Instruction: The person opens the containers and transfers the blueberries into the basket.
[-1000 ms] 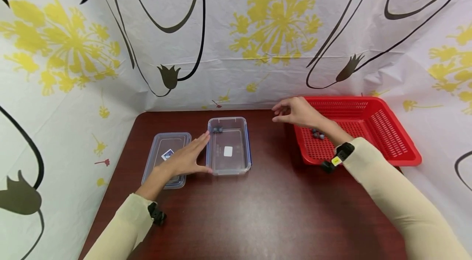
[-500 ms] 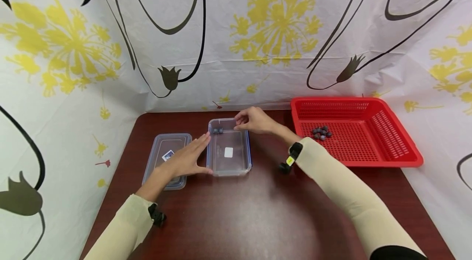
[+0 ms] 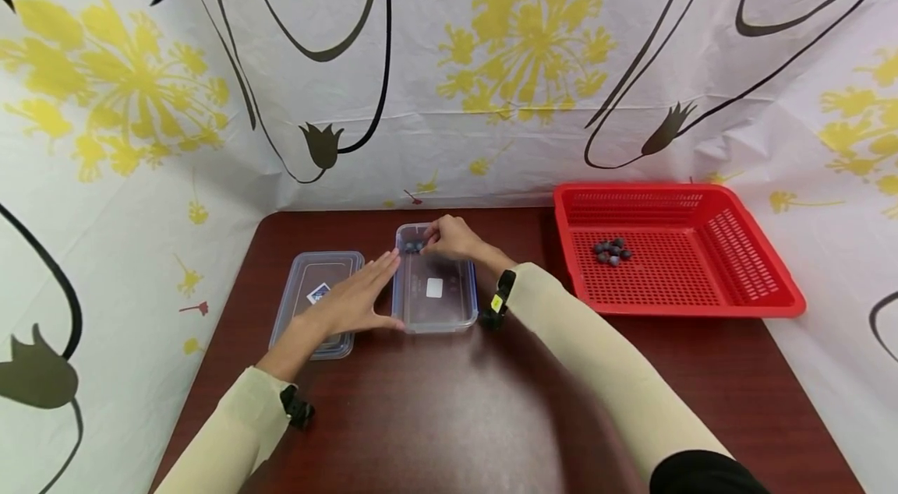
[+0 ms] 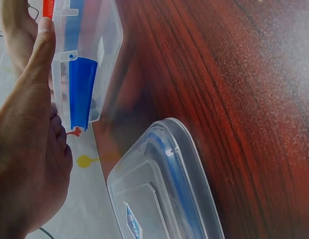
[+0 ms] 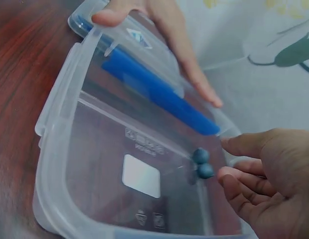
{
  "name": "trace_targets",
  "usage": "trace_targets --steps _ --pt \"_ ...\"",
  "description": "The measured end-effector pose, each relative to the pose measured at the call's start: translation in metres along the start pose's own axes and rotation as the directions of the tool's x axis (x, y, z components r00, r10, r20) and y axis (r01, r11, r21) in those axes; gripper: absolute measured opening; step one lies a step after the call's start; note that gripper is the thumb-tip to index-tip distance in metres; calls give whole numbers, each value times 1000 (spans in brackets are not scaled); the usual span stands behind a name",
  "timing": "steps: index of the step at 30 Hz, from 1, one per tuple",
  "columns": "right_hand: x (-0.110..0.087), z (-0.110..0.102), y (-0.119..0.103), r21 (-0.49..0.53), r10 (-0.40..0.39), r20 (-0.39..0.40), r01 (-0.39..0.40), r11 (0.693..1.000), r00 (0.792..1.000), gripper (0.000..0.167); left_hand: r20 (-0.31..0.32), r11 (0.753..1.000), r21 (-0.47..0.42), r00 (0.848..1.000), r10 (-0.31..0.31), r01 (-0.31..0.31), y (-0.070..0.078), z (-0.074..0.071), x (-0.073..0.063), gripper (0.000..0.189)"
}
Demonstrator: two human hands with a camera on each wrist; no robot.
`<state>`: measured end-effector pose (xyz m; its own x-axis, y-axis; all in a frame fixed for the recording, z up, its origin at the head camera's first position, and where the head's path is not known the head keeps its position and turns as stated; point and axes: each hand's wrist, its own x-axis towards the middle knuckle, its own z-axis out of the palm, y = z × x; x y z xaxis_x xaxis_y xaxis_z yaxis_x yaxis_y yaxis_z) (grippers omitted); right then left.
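Observation:
A clear plastic food container [image 3: 449, 319] with blue side clips lies on the table, its top uncovered. My left hand [image 3: 358, 299] spreads thumb and straight fingers along its left side, touching the rim. My right hand [image 3: 454, 238] reaches over the container's far end, fingers bent downward. In the right wrist view, a gap shows between the right thumb and fingertips, with nothing visible in it. Close beside these fingertips, two blueberries [image 5: 204, 171] sit inside at the container's end wall. The container's clear lid [image 3: 330, 269] lies flat at the left, partly behind my left hand.
At the right stands a red perforated basket [image 3: 701, 284] with several blueberries [image 3: 614, 251] near its left side. The dark wooden table [image 3: 421, 416] meets a white patterned cloth [image 3: 491, 151] behind it and at both sides.
My right hand has moved left from above the basket's left edge to the container's far end. My left hand, the container and the lid have stayed in place.

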<state>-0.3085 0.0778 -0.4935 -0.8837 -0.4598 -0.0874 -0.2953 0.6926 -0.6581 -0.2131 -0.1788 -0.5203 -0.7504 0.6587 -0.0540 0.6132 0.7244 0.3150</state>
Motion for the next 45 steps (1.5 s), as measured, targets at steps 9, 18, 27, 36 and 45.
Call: trace_targets --steps 9,18,27,36,45 --pt "9 19 1 -37 27 -46 -29 999 999 41 5 1000 3 1000 -7 7 0 0 1 128" --pt "11 33 4 -27 49 -96 -52 998 994 34 11 1000 -1 1000 -15 15 0 0 0 128" --pt "14 43 6 -65 87 -157 -98 993 984 24 -7 1000 -7 1000 -2 2 -1 2 1 127" --pt "15 44 6 -79 44 -146 -56 995 988 22 -14 1000 -13 1000 1 -1 -2 3 0 127" --pt "23 53 21 -101 -25 -120 13 995 992 19 -16 1000 -23 1000 2 -2 0 2 -1 126"
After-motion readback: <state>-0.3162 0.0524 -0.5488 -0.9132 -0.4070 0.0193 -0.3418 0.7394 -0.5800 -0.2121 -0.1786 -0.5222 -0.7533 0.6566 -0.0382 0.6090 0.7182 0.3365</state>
